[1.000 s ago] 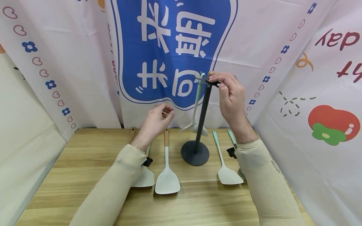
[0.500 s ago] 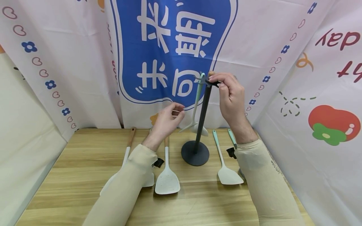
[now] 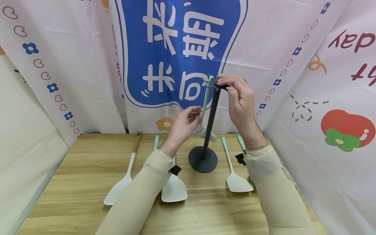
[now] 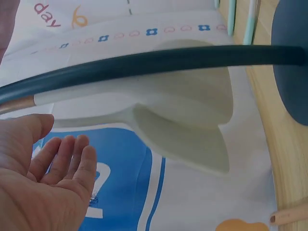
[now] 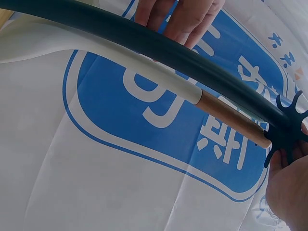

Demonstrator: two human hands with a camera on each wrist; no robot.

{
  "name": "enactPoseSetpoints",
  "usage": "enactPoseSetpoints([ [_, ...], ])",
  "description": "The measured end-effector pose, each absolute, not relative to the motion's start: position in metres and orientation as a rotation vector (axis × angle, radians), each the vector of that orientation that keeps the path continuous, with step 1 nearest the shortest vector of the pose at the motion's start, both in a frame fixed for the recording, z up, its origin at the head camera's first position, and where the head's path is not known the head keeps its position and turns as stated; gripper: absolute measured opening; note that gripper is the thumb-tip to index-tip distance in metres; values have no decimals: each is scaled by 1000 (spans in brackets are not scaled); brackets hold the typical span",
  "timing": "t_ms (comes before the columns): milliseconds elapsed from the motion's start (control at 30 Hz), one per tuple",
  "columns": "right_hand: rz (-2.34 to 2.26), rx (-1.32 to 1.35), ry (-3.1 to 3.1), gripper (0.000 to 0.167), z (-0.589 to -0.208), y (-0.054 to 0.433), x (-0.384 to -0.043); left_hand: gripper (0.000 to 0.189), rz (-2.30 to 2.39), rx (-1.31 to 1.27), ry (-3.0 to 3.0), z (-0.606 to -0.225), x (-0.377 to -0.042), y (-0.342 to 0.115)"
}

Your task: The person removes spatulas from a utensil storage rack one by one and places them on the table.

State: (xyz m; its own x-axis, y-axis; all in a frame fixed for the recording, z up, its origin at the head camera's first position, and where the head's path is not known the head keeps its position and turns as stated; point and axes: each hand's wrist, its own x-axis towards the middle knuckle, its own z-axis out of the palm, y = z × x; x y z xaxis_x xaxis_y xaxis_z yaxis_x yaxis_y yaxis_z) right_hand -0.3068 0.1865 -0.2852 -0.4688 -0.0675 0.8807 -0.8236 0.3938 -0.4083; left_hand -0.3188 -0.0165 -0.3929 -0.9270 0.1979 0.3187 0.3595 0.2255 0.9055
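A black utensil stand point(image 3: 212, 114) rises from a round base point(image 3: 202, 160) on the table. At its top, my right hand point(image 3: 240, 98) pinches the hooked crown point(image 5: 288, 132). Two turners hang from the stand: a green-handled one point(image 3: 207, 94) and a wooden-handled one point(image 5: 231, 115), whose pale heads overlap in the left wrist view. My left hand point(image 3: 185, 124), fingers loosely bent and thumb apart, is beside the green-handled turner's shaft. Whether it touches the shaft I cannot tell; nothing is gripped in it.
On the wooden table point(image 3: 202, 212), a wooden-handled turner point(image 3: 117, 192), a green handle point(image 3: 156, 141) and a white turner head point(image 3: 174, 191) lie left of the stand, partly behind my left sleeve. Right of it lie a green-handled turner point(image 3: 237, 182) and another green handle point(image 3: 241, 142). Printed curtains stand close behind.
My left hand has moved right, from the curtain to the hanging green-handled turner. The forearm has uncovered the leftmost turner and now covers more of the white one. My right hand stays put.
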Motion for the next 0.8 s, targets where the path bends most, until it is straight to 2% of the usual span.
enactPoseSetpoints([
  [800, 1147, 769, -1815, 43, -286, 187, -308, 28, -1755, -498, -2375, -393, -325, -4],
])
